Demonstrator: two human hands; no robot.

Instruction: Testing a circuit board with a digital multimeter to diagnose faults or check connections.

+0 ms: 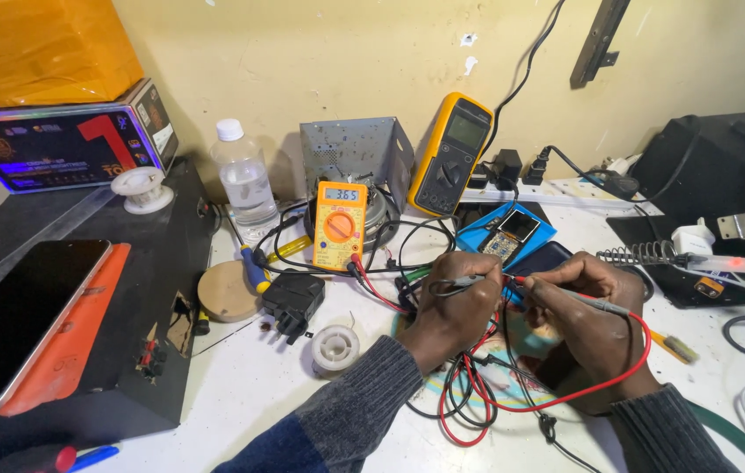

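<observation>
I've got 2 probes pinched pen-style for fine tip control: black probe (458, 282) in left hand (451, 311), red probe (565, 296) in right hand (584, 320). Tips meet near centre; meter (339, 224) propped at 10 o'clock, readable.

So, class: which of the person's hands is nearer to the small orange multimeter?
The left. The left hand holds a black probe just right of and below the small orange multimeter. The right hand, holding the red probe, lies farther right.
</observation>
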